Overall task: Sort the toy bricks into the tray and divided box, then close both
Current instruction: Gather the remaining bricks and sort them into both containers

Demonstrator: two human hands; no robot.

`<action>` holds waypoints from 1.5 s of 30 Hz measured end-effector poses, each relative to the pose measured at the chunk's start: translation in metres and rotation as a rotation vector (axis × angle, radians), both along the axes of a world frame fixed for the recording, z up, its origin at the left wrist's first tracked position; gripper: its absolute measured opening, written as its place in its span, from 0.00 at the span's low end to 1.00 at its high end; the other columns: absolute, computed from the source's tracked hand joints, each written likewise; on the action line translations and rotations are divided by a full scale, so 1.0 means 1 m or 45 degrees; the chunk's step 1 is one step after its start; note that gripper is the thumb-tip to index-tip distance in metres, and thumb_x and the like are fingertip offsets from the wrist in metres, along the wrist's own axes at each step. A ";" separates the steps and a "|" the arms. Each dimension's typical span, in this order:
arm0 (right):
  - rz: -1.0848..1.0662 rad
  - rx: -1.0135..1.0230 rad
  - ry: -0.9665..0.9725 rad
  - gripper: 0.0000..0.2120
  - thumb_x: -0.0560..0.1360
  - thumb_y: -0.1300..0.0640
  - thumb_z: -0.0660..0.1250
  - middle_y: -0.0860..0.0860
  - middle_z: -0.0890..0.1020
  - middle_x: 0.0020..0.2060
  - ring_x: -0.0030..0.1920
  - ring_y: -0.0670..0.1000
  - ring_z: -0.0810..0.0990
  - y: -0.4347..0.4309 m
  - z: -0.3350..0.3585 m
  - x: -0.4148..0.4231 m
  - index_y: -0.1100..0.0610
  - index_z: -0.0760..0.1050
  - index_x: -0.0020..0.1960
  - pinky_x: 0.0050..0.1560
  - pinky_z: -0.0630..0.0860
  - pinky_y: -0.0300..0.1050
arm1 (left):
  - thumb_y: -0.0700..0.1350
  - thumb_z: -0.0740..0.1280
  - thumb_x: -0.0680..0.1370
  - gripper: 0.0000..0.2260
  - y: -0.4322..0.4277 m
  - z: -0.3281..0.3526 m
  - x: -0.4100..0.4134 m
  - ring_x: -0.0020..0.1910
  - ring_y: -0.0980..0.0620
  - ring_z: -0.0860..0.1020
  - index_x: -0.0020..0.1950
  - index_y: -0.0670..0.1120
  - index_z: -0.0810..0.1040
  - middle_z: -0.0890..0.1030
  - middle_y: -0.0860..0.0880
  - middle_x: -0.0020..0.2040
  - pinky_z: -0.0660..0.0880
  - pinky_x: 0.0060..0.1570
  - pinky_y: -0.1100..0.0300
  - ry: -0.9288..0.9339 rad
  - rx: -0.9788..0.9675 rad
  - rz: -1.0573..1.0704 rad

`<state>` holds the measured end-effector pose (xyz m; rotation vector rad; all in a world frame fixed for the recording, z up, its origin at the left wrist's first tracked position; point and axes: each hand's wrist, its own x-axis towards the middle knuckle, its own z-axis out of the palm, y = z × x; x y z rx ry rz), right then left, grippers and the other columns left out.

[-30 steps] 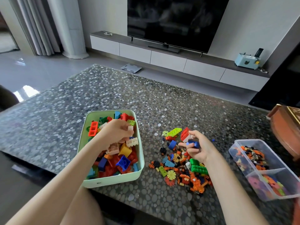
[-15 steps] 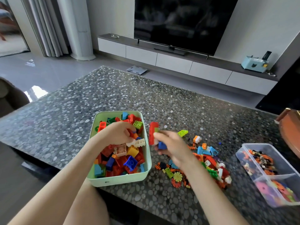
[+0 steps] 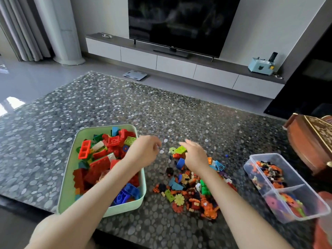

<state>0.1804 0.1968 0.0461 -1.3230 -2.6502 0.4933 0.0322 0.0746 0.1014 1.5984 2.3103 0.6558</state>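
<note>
Head cam: green tray [image 3: 67, 178] of big bricks at 8 o'clock on surface [image 3: 125, 105]; loose brick pile [image 3: 194, 191] at 5; divided box [image 3: 265, 155] at 4. L hand [image 3: 143, 153] at tray's far-right corner, R hand [image 3: 195, 155] over pile's far end. Both blurred, grip can't tell.

A dark television [image 3: 179, 20] on a low cabinet [image 3: 174, 66] — a scale [image 3: 134, 74] (white) on the floor [image 3: 27, 81] below.

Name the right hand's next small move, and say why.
Probably pinch the lime-green brick beside the right hand and carry it to the green tray: big bricks lie there, and this one sits on the table.
</note>
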 end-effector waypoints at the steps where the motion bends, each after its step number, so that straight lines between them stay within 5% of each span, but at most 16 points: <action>1: 0.115 0.023 -0.129 0.33 0.73 0.75 0.52 0.52 0.63 0.74 0.74 0.54 0.58 0.009 -0.003 -0.002 0.52 0.64 0.73 0.73 0.57 0.48 | 0.39 0.61 0.78 0.13 0.006 -0.005 0.008 0.49 0.51 0.80 0.60 0.47 0.79 0.81 0.48 0.54 0.78 0.50 0.59 -0.004 -0.053 -0.041; 4: 0.321 0.139 -0.386 0.30 0.73 0.73 0.54 0.52 0.71 0.69 0.70 0.55 0.64 0.029 -0.008 -0.009 0.51 0.69 0.70 0.69 0.62 0.51 | 0.39 0.62 0.77 0.12 0.027 -0.020 0.029 0.49 0.48 0.79 0.57 0.47 0.79 0.81 0.47 0.51 0.75 0.46 0.58 -0.001 -0.237 -0.152; 7: 0.267 0.141 -0.342 0.16 0.76 0.65 0.56 0.51 0.78 0.54 0.59 0.54 0.71 0.038 -0.012 -0.001 0.54 0.76 0.57 0.52 0.71 0.48 | 0.43 0.64 0.76 0.09 0.049 -0.031 0.042 0.48 0.46 0.78 0.54 0.43 0.78 0.79 0.46 0.48 0.71 0.41 0.57 0.034 -0.374 -0.218; 11: -0.137 -0.034 0.250 0.07 0.78 0.56 0.59 0.49 0.78 0.40 0.38 0.48 0.75 0.048 -0.004 0.036 0.53 0.75 0.53 0.32 0.68 0.39 | 0.50 0.63 0.78 0.12 0.077 -0.043 0.056 0.47 0.46 0.75 0.52 0.42 0.75 0.76 0.46 0.46 0.69 0.40 0.58 -0.006 -0.500 -0.170; 14: -0.538 -0.284 0.613 0.10 0.77 0.60 0.56 0.50 0.77 0.38 0.38 0.53 0.76 0.065 0.005 0.059 0.53 0.74 0.52 0.36 0.72 0.46 | 0.51 0.65 0.77 0.12 0.085 -0.051 0.065 0.48 0.46 0.76 0.52 0.43 0.73 0.75 0.46 0.46 0.70 0.39 0.57 0.012 -0.537 -0.159; 18: -0.562 -0.314 0.322 0.13 0.75 0.62 0.55 0.50 0.77 0.38 0.40 0.54 0.74 0.077 0.004 0.066 0.55 0.78 0.46 0.36 0.66 0.44 | 0.48 0.67 0.77 0.12 0.088 -0.051 0.070 0.48 0.46 0.76 0.53 0.41 0.74 0.77 0.44 0.49 0.71 0.41 0.57 0.101 -0.522 -0.165; 21: -0.606 -0.276 0.113 0.16 0.78 0.53 0.54 0.54 0.80 0.42 0.40 0.55 0.75 0.079 -0.001 0.053 0.58 0.76 0.39 0.38 0.67 0.45 | 0.45 0.67 0.77 0.09 0.088 -0.047 0.067 0.49 0.46 0.76 0.54 0.42 0.76 0.78 0.45 0.51 0.72 0.43 0.58 0.057 -0.519 -0.196; 24: -0.544 -0.182 -0.233 0.27 0.74 0.32 0.53 0.51 0.76 0.35 0.37 0.53 0.75 0.073 -0.002 0.038 0.56 0.70 0.36 0.35 0.68 0.43 | 0.45 0.67 0.77 0.11 0.083 -0.037 0.053 0.49 0.49 0.78 0.59 0.45 0.78 0.79 0.48 0.52 0.74 0.44 0.60 -0.180 -0.423 -0.133; 26: -0.497 -0.142 -0.418 0.26 0.71 0.31 0.58 0.49 0.75 0.34 0.37 0.51 0.74 0.067 0.000 0.032 0.55 0.72 0.38 0.35 0.67 0.41 | 0.44 0.66 0.78 0.11 0.076 -0.025 0.040 0.44 0.50 0.80 0.59 0.45 0.78 0.80 0.48 0.49 0.77 0.43 0.58 -0.496 -0.323 -0.033; 29: -0.541 -0.232 -0.305 0.16 0.71 0.43 0.64 0.47 0.74 0.26 0.29 0.48 0.74 0.064 0.003 0.030 0.55 0.77 0.37 0.28 0.64 0.38 | 0.40 0.61 0.80 0.10 0.055 -0.004 0.022 0.41 0.49 0.78 0.61 0.45 0.76 0.80 0.45 0.49 0.75 0.37 0.61 -0.946 -0.221 0.129; 32: -0.619 -0.438 0.143 0.14 0.70 0.48 0.66 0.49 0.75 0.26 0.29 0.50 0.73 0.053 0.015 0.036 0.58 0.79 0.35 0.30 0.64 0.40 | 0.38 0.58 0.81 0.11 0.028 0.015 0.003 0.41 0.51 0.76 0.58 0.48 0.77 0.79 0.46 0.48 0.73 0.41 0.60 -1.084 -0.186 0.166; 36: -0.586 -1.130 0.827 0.08 0.73 0.57 0.65 0.55 0.80 0.33 0.25 0.47 0.67 0.015 0.042 0.034 0.62 0.78 0.40 0.22 0.61 0.37 | 0.38 0.56 0.82 0.16 -0.002 0.020 -0.027 0.33 0.49 0.67 0.51 0.54 0.80 0.73 0.49 0.33 0.67 0.37 0.57 -0.758 -0.127 0.105; 39: -0.371 -1.458 0.907 0.06 0.75 0.61 0.65 0.56 0.80 0.36 0.24 0.45 0.68 -0.028 0.054 0.012 0.62 0.76 0.42 0.19 0.60 0.34 | 0.37 0.57 0.80 0.21 -0.024 0.021 -0.048 0.30 0.48 0.67 0.44 0.63 0.79 0.78 0.45 0.35 0.63 0.34 0.60 -0.434 -0.101 0.069; 42: -0.224 -1.583 0.900 0.06 0.76 0.58 0.66 0.54 0.78 0.34 0.25 0.46 0.70 -0.072 0.063 -0.023 0.61 0.75 0.43 0.20 0.63 0.34 | 0.36 0.60 0.78 0.16 -0.043 0.023 -0.061 0.30 0.49 0.72 0.50 0.56 0.80 0.77 0.52 0.37 0.67 0.32 0.60 -0.240 -0.178 0.114; 45: -0.125 -1.611 0.950 0.06 0.76 0.58 0.67 0.55 0.79 0.40 0.34 0.48 0.77 -0.108 0.070 -0.054 0.60 0.75 0.50 0.35 0.75 0.42 | 0.34 0.61 0.75 0.18 -0.048 0.024 -0.065 0.48 0.46 0.79 0.57 0.53 0.79 0.81 0.49 0.53 0.76 0.47 0.55 -0.089 -0.150 0.179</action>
